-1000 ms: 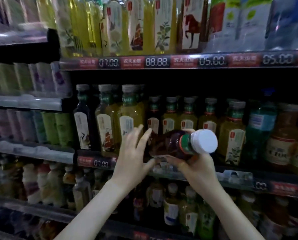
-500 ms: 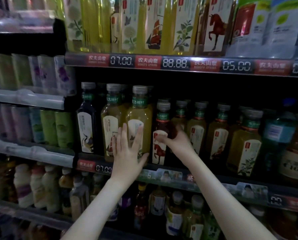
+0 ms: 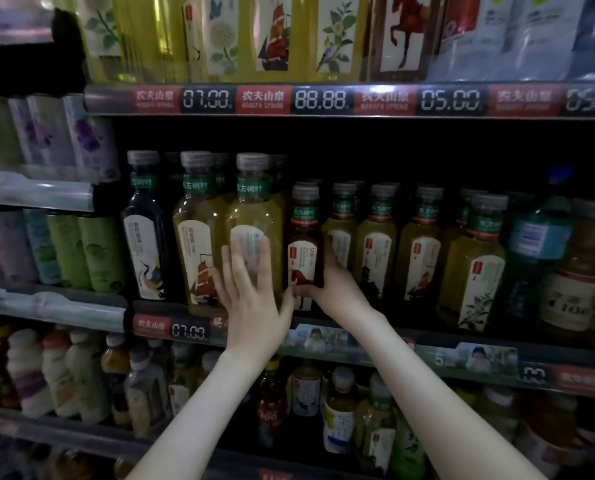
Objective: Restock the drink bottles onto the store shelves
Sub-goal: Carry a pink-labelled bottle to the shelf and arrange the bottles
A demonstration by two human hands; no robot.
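A dark red tea bottle (image 3: 304, 237) with a white horse label and grey cap stands upright at the front of the middle shelf (image 3: 375, 344). My right hand (image 3: 334, 289) grips its lower part from the right and below. To its left stands a tall yellow tea bottle (image 3: 253, 216). My left hand (image 3: 251, 285) lies flat against that yellow bottle's label, fingers straight and spread. Part of the red bottle's base is hidden by my hands.
The middle shelf holds a dark bottle (image 3: 143, 237), yellow tea bottles (image 3: 375, 244) and a blue-labelled bottle (image 3: 535, 254). Price rails (image 3: 323, 98) run along the shelf fronts. Large bottles fill the top shelf, small ones the lower shelf (image 3: 306, 393), cans (image 3: 81, 251) the left unit.
One second ago my right hand held the red bottle tilted in front of the shelf. Now it stands upright in the row, and my left hand has moved flat onto the yellow bottle.
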